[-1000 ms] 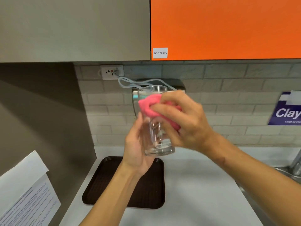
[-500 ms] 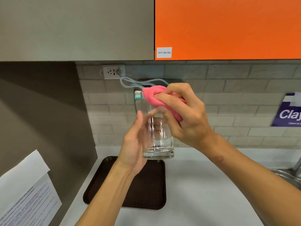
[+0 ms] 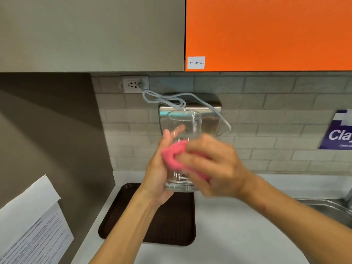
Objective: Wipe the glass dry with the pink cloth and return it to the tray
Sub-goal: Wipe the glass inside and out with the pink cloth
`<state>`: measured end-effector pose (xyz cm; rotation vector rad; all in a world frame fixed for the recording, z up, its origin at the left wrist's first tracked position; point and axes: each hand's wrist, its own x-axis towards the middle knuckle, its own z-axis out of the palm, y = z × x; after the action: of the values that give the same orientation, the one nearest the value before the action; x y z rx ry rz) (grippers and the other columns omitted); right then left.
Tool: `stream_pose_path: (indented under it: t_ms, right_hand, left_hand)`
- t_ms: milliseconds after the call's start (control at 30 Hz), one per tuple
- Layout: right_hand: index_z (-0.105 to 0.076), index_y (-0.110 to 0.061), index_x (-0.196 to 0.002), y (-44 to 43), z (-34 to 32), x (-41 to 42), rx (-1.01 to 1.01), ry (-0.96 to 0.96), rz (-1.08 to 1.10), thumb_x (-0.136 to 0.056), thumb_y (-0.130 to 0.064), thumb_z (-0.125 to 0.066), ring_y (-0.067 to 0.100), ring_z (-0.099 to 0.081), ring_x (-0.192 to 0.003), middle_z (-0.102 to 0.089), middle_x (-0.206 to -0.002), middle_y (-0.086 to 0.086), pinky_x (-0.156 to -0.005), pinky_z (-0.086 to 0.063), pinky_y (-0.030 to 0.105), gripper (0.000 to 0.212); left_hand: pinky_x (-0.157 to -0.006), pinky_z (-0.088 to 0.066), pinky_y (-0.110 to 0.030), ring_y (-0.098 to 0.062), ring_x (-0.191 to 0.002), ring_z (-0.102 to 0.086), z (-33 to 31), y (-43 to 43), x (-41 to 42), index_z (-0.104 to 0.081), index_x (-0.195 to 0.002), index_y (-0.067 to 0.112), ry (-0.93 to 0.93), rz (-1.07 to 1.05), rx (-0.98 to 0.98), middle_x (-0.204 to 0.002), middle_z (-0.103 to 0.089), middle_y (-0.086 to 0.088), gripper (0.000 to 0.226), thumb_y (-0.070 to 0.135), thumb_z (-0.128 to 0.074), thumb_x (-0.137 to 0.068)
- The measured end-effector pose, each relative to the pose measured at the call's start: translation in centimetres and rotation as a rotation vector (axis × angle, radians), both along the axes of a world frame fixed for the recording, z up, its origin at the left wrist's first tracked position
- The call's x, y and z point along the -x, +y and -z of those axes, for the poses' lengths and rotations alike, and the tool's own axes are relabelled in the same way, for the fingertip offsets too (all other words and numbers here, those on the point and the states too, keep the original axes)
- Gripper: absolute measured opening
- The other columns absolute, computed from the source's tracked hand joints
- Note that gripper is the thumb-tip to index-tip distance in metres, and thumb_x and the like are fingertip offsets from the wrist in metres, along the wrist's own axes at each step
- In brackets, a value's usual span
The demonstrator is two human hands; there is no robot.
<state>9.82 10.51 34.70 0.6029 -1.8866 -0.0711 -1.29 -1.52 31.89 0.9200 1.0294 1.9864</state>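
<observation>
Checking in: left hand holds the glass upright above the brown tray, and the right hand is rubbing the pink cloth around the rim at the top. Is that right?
Not quite. The head view shows the pink cloth pressed by the right hand against the lower half of the glass, not the rim, which is bare. The rest holds: the left hand holds the glass upright above the brown tray.

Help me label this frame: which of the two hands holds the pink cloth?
The right hand presses the pink cloth against the glass; the left hand only grips the glass.
</observation>
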Motion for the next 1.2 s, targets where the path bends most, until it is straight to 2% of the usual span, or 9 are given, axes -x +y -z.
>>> stream_pose_path:
  t_ms: [100,233,467,533,700,833,1000,1100,1200]
  right_hand:
    - [-0.076,0.001,-0.110,1.8,-3.5,0.6,0.143,0.071,0.072,-0.105,-0.016,-0.062,0.020,-0.061,-0.093,-0.064,-0.113,0.014,-0.092,-0.043,0.013,0.023]
    - [-0.075,0.000,-0.113,1.6,-3.5,0.6,0.183,0.067,0.093,-0.101,-0.010,-0.067,0.018,-0.057,-0.086,-0.061,-0.106,0.013,-0.078,-0.046,0.017,0.018]
    - [-0.083,-0.001,-0.102,-1.2,1.6,-1.2,-0.046,-0.047,0.037,-0.103,-0.014,-0.064,0.025,-0.063,-0.075,-0.071,-0.093,0.013,-0.063,-0.052,0.031,0.022]
    - [-0.082,0.003,-0.102,0.0,-0.8,-0.6,0.033,0.000,0.064,-0.104,-0.014,-0.061,0.027,-0.061,-0.072,-0.069,-0.088,0.020,-0.058,-0.053,0.033,0.027]
    - [-0.075,0.007,-0.119,1.9,-5.0,0.5,0.345,0.132,0.175,-0.100,-0.005,-0.066,0.018,-0.053,-0.077,-0.060,-0.088,0.021,-0.067,-0.044,0.017,0.025]
    - [-0.073,-0.004,-0.118,0.4,-1.3,-0.3,0.197,0.094,0.096,-0.099,-0.009,-0.068,0.013,-0.048,-0.080,-0.055,-0.101,0.012,-0.076,-0.042,0.010,0.021]
    - [-0.069,-0.008,-0.114,-1.2,2.0,-0.9,0.019,0.041,0.043,-0.100,-0.014,-0.066,0.017,-0.056,-0.083,-0.053,-0.108,0.008,-0.076,-0.049,0.018,0.016]
    - [-0.077,-0.001,-0.111,-0.3,-1.3,-0.2,0.198,0.131,0.056,-0.104,-0.016,-0.065,0.012,-0.051,-0.085,-0.056,-0.108,0.009,-0.080,-0.043,0.010,0.020]
    - [-0.075,0.005,-0.118,0.2,-3.6,0.8,0.467,0.217,0.105,-0.102,-0.008,-0.067,0.022,-0.059,-0.082,-0.061,-0.105,0.017,-0.071,-0.051,0.027,0.022]
  left_hand:
    - [-0.087,-0.063,-0.046,-0.030,-0.109,-0.076,0.1,0.1,-0.4,-0.059,-0.150,0.015,-0.001,0.058,-0.048,-0.126,-0.075,-0.018,0.069,0.065,-0.050,-0.103]
    - [-0.088,-0.064,-0.042,-0.027,-0.106,-0.078,0.1,0.1,-0.3,-0.061,-0.149,0.014,-0.003,0.077,-0.081,-0.122,-0.077,-0.017,0.071,0.066,-0.053,-0.100]
    - [-0.079,-0.065,-0.041,-0.028,-0.094,-0.078,-0.6,0.0,0.9,-0.052,-0.155,0.023,-0.060,0.038,-0.079,-0.115,-0.076,-0.016,0.077,0.069,-0.052,-0.093]
    - [-0.085,-0.065,-0.041,-0.030,-0.108,-0.078,-0.4,0.0,0.6,-0.059,-0.150,0.019,-0.001,0.060,-0.065,-0.124,-0.076,-0.017,0.071,0.068,-0.047,-0.099]
    - [-0.076,-0.065,-0.042,-0.028,-0.090,-0.078,-0.3,0.2,-0.4,-0.053,-0.155,0.015,-0.039,0.155,-0.082,-0.118,-0.076,-0.018,0.080,0.067,-0.057,-0.095]
    - [-0.096,-0.061,-0.052,-0.037,-0.116,-0.071,0.0,0.0,-0.6,-0.055,-0.153,0.010,-0.013,0.085,-0.109,-0.130,-0.072,-0.023,0.078,0.069,-0.049,-0.101]
    - [-0.087,-0.062,-0.048,-0.036,-0.100,-0.074,-0.5,-0.5,0.0,-0.048,-0.157,0.014,0.003,0.029,-0.076,-0.121,-0.073,-0.021,0.085,0.073,-0.047,-0.096]
    - [-0.098,-0.060,-0.050,-0.037,-0.119,-0.069,-0.4,-0.3,-1.0,-0.055,-0.151,0.009,0.008,0.084,-0.113,-0.133,-0.070,-0.023,0.079,0.069,-0.046,-0.100]
    - [-0.101,-0.059,-0.052,-0.034,-0.125,-0.070,-0.9,0.1,-1.9,-0.052,-0.156,0.018,-0.003,0.030,-0.143,-0.144,-0.067,-0.021,0.080,0.071,-0.053,-0.096]
